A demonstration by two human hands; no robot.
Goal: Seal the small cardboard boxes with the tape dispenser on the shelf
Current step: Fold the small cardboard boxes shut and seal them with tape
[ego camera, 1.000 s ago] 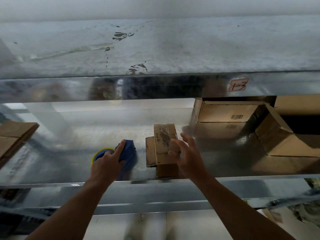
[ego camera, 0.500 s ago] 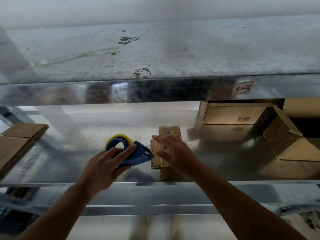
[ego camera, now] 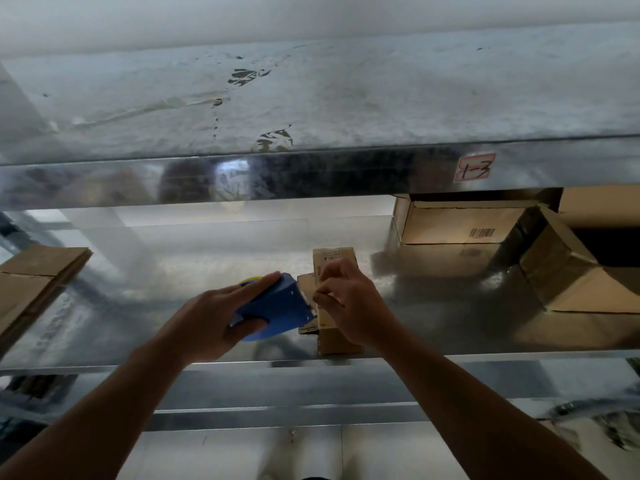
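A small brown cardboard box lies on the metal shelf, its long side pointing away from me, with a flap sticking out on its left. My left hand grips a blue tape dispenser with a yellow roll, its front end touching the box's left side. My right hand rests on top of the box with fingers curled, pinching at the spot where the dispenser's mouth meets the box. The near half of the box is hidden under that hand.
Larger open cardboard boxes stand at the back right, another further right. Flattened cardboard lies at the left edge. The upper shelf's metal lip hangs low over the opening, with a label on it.
My left hand lifted the tape dispenser off the shelf and brought it right against the box. My right hand shifted from the box's side onto its top and curled its fingers.
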